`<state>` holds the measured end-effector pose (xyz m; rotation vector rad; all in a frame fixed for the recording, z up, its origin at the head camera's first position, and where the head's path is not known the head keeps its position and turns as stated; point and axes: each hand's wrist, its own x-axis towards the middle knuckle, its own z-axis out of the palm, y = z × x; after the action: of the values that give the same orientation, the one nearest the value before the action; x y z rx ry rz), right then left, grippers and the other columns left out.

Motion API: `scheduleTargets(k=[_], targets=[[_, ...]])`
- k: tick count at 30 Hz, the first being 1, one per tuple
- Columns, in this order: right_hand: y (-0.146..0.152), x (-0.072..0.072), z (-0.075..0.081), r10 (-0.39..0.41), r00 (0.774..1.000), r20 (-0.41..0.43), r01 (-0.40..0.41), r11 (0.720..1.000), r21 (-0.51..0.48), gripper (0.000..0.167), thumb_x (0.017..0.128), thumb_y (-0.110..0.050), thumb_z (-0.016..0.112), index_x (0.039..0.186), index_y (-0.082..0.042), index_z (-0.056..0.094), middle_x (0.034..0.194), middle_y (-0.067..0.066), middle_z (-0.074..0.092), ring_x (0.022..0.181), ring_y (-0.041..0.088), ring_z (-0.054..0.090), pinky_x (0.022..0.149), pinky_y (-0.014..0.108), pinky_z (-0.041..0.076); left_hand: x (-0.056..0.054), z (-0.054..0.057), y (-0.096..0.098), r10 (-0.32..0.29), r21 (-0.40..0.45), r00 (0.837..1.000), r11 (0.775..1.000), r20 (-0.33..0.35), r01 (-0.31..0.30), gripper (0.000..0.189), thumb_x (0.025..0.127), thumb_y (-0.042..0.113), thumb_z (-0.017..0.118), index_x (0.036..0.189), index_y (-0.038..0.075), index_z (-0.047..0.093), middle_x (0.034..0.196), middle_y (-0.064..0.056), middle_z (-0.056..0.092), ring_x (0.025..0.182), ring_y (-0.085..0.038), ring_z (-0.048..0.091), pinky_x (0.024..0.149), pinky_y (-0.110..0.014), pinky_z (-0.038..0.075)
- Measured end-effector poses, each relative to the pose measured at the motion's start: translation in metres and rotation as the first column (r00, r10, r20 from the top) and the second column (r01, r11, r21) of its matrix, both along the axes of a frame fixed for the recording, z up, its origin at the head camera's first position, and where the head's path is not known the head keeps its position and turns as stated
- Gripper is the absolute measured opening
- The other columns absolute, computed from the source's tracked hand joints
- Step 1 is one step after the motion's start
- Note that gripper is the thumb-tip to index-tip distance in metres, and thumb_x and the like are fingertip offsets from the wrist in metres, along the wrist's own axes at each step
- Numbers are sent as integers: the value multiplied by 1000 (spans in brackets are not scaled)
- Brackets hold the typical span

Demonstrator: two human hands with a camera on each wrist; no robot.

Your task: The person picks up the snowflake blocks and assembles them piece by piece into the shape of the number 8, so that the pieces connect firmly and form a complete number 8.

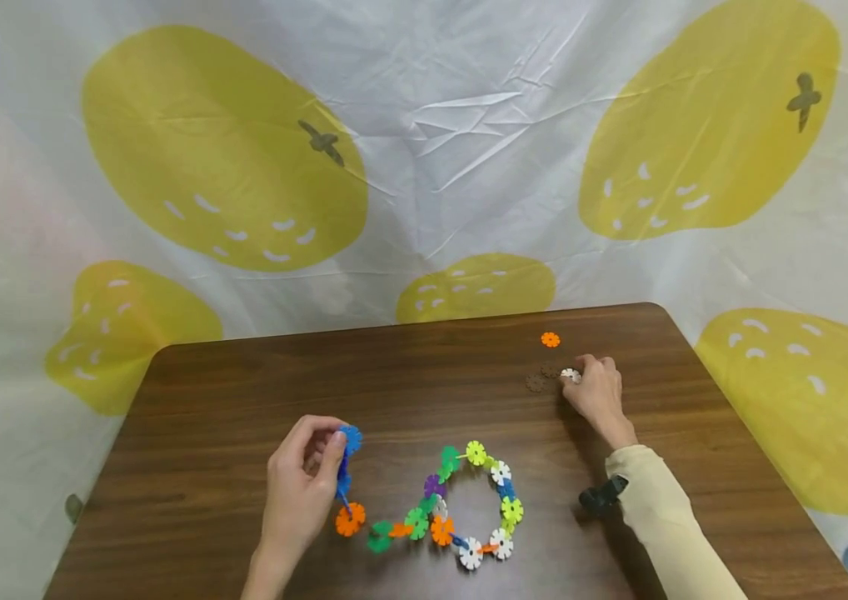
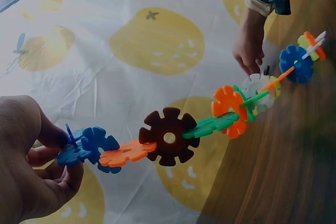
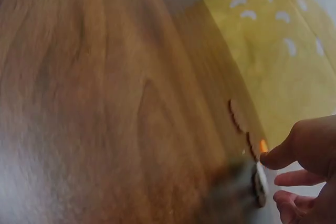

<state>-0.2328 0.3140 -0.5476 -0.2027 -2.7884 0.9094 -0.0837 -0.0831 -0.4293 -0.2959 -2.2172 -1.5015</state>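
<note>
My left hand (image 1: 304, 475) pinches a blue notched disc (image 2: 73, 154) at the end of a linked chain. From it the chain runs through orange (image 1: 350, 519), green (image 1: 416, 523) and other coloured flower-like discs to a loop lying on the table. The brown disc (image 2: 169, 136) of the chain shows in the left wrist view. At the far right, my right hand (image 1: 596, 396) is at a loose white disc (image 1: 571, 376), thumb and fingers apart around it. Whether the fingers touch it is unclear. Brown discs (image 1: 536, 382) lie just left of it.
A loose orange disc (image 1: 550, 339) lies near the back edge of the brown wooden table (image 1: 244, 392). A white curtain (image 1: 454, 192) with yellow fruit shapes hangs behind. The right wrist wears a black strap device (image 1: 604, 495).
</note>
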Motion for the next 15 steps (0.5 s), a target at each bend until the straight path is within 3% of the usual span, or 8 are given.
scheduleTargets(k=[7,15], targets=[[7,-3,-8,-9,1000,27,9,1000,-17,36,84,-13,68,108,12,60,109,34,55,101,51,52,86,57,45,1,-4,3,-6,14,1000,1000,8,6,11,94,-7,64,98,2,68,83,-3,62,71,-5,56,57,-16,50],[5,2,-6,39,992,-122,-45,998,-45,16,84,-6,71,99,-2,67,84,15,73,76,33,64,67,38,44,2,-5,6,-19,33,1000,999,23,18,11,94,-7,64,98,2,68,84,-4,62,70,-6,56,58,-16,51]])
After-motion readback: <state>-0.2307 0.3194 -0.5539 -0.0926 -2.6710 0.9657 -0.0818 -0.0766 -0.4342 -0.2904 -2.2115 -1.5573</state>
